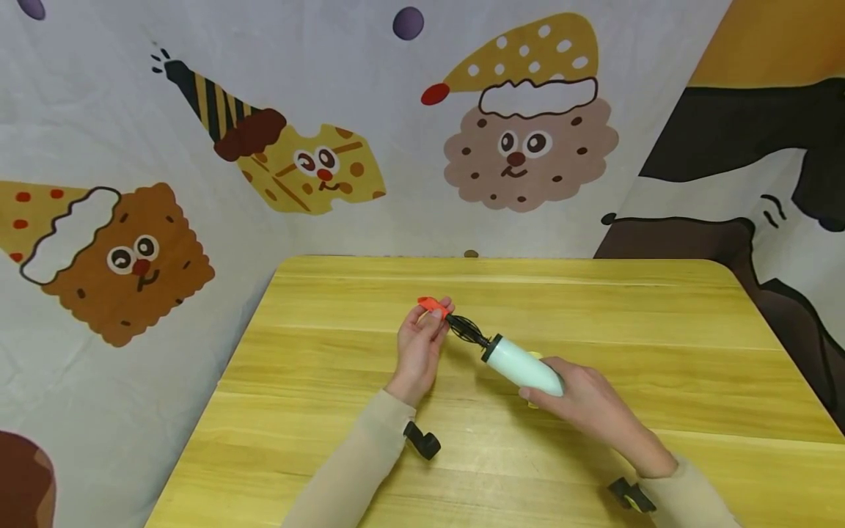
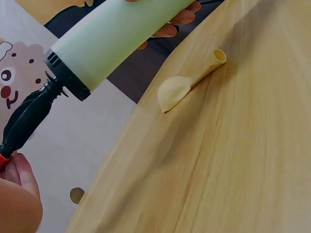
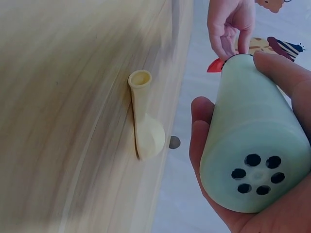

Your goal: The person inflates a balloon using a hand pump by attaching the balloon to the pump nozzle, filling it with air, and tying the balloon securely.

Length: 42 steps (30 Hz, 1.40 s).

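Note:
My right hand (image 1: 590, 400) grips the pale mint-green cylinder of a balloon hand pump (image 1: 524, 367), thumb on one side and fingers on the other. A ring of dark holes shows in its rounded end in the right wrist view. From the black-collared end runs a black ribbed shaft (image 2: 30, 116), angled up and left. At its far tip, my left hand (image 1: 421, 345) pinches a small red piece (image 1: 432, 304) between thumb and fingers. A limp pale-yellow balloon (image 2: 177, 92) lies on the table under the pump, mostly hidden by it in the head view.
The wooden table (image 1: 330, 367) stretches out beneath both hands. Behind its far edge hangs a white cloth (image 1: 370, 235) printed with cartoon biscuits and cheese. Small black mounts sit at both wrists.

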{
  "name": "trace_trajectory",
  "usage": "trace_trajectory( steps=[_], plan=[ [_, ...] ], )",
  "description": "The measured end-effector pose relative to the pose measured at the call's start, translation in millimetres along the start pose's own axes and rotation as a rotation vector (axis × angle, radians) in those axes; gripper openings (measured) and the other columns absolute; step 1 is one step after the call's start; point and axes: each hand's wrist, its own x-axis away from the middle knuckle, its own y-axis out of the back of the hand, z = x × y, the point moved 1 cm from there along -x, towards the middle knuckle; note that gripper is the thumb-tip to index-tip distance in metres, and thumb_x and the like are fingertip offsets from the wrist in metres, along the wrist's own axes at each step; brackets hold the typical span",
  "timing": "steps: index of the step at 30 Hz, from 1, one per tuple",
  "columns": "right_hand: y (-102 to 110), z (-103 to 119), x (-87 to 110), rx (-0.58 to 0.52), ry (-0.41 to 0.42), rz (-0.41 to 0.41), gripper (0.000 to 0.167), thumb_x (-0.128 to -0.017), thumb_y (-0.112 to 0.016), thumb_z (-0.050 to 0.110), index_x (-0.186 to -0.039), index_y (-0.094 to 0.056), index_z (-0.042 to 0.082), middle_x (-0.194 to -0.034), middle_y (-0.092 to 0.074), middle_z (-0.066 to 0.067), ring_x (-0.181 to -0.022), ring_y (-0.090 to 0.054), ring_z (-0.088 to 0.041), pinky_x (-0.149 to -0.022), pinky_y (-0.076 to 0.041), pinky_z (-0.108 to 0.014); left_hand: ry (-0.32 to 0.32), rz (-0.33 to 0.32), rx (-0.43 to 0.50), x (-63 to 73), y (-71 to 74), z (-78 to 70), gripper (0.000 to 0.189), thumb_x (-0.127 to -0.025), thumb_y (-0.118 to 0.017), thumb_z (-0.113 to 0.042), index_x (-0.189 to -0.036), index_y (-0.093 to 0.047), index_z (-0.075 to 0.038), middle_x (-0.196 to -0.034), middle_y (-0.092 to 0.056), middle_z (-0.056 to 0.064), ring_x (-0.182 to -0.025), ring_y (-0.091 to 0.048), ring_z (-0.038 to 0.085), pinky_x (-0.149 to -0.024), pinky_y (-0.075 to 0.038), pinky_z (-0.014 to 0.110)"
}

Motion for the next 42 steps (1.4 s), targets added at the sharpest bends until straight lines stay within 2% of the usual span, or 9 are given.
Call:
trace_trajectory(
  steps=[5, 12, 20, 24, 27, 31, 34, 38, 42],
  plan=[
    [-1.3, 2.5, -0.4, -0.007, 0.003, -0.005, 0.063, -0.09, -0.076, 0.053, -0.127, -0.067, 0.003, -0.092, -0.068, -0.001, -0.076, -0.057, -0.015, -0.062, -0.048, -0.033, 0.002, 0.039, 0.017, 0.8, -2.1, -1.0, 0.025, -0.108, -0.052, -0.005, -0.131, -0.053, 0.002, -0.135, -0.064, 0.02, -0.119, -0.066, 0.021, -0.108, -0.048, 0.032],
    [-4.8, 6.0, -1.8, -0.025, 0.004, -0.003, 0.064, -0.091, -0.075, 0.053, -0.129, -0.066, 0.002, -0.094, -0.07, -0.003, -0.078, -0.058, -0.015, -0.064, -0.049, -0.033, 0.119, 0.157, 0.074, 3.8, -6.8, -0.6, 0.04, -0.114, -0.038, -0.029, -0.14, -0.049, -0.002, -0.125, -0.067, 0.006, -0.125, -0.061, 0.024, -0.105, -0.043, 0.037],
    [-10.3, 9.4, -5.4, -0.059, 0.018, 0.015, 0.063, -0.092, -0.075, 0.05, -0.128, -0.064, -0.001, -0.092, -0.068, -0.004, -0.075, -0.058, -0.015, -0.063, -0.05, -0.033, 0.149, 0.198, 0.128, 5.1, -10.9, 1.2, 0.04, -0.113, -0.029, -0.043, -0.113, -0.052, -0.011, -0.122, -0.071, 0.009, -0.129, -0.06, 0.03, -0.12, -0.03, 0.049],
    [-14.8, 14.4, -6.3, -0.084, 0.016, 0.024, 0.063, -0.093, -0.074, 0.049, -0.128, -0.063, -0.002, -0.093, -0.068, -0.004, -0.075, -0.058, -0.014, -0.062, -0.051, -0.032, 0.09, 0.152, 0.144, 5.0, -16.8, 4.2, 0.034, -0.114, -0.029, -0.04, -0.106, -0.049, -0.013, -0.109, -0.072, 0.008, -0.109, -0.07, 0.028, -0.114, -0.039, 0.049],
    [-18.1, 20.1, -6.9, -0.102, 0.004, 0.027, 0.063, -0.094, -0.073, 0.05, -0.129, -0.063, -0.001, -0.091, -0.067, -0.004, -0.072, -0.057, -0.014, -0.06, -0.05, -0.031, 0.049, 0.068, 0.17, 3.6, -21.1, 6.6, 0.029, -0.114, -0.033, -0.035, -0.105, -0.05, -0.013, -0.101, -0.069, 0.006, -0.095, -0.07, 0.025, -0.097, -0.05, 0.04],
    [-23.6, 26.6, -7.7, -0.127, -0.03, 0.037, 0.067, -0.094, -0.072, 0.052, -0.131, -0.06, -0.003, -0.088, -0.064, -0.005, -0.067, -0.056, -0.015, -0.055, -0.05, -0.031, 0.054, -0.004, 0.255, 1.6, -25.7, 6.5, 0.026, -0.113, -0.037, -0.032, -0.107, -0.051, -0.012, -0.101, -0.062, 0.004, -0.092, -0.062, 0.02, -0.085, -0.049, 0.032],
    [-27.7, 28.5, -9.4, -0.136, -0.055, 0.043, 0.07, -0.095, -0.071, 0.053, -0.133, -0.058, -0.004, -0.085, -0.063, -0.005, -0.064, -0.056, -0.015, -0.052, -0.05, -0.031, 0.086, -0.011, 0.34, 0.5, -27.2, 4.6, 0.029, -0.113, -0.038, -0.033, -0.127, -0.052, -0.012, -0.107, -0.059, 0.002, -0.095, -0.057, 0.017, -0.085, -0.046, 0.03],
    [-30.1, 28.5, -11.8, -0.144, -0.071, 0.045, 0.069, -0.095, -0.07, 0.054, -0.132, -0.058, -0.004, -0.083, -0.06, -0.004, -0.064, -0.056, -0.016, -0.052, -0.05, -0.032, 0.127, 0.014, 0.446, 0.0, -26.5, 1.1, 0.043, -0.114, -0.034, -0.038, -0.151, -0.042, -0.016, -0.112, -0.058, 0.002, -0.098, -0.056, 0.016, -0.087, -0.044, 0.031],
    [-29.4, 28.9, -12.5, -0.151, -0.072, 0.042, 0.066, -0.095, -0.07, 0.053, -0.129, -0.059, -0.003, -0.08, -0.059, -0.004, -0.063, -0.055, -0.017, -0.051, -0.049, -0.032, 0.15, 0.035, 0.485, -1.4, -25.7, -0.8, 0.04, -0.114, -0.03, -0.041, -0.135, -0.047, -0.012, -0.11, -0.058, 0.002, -0.101, -0.054, 0.017, -0.089, -0.043, 0.031]
  ],
)
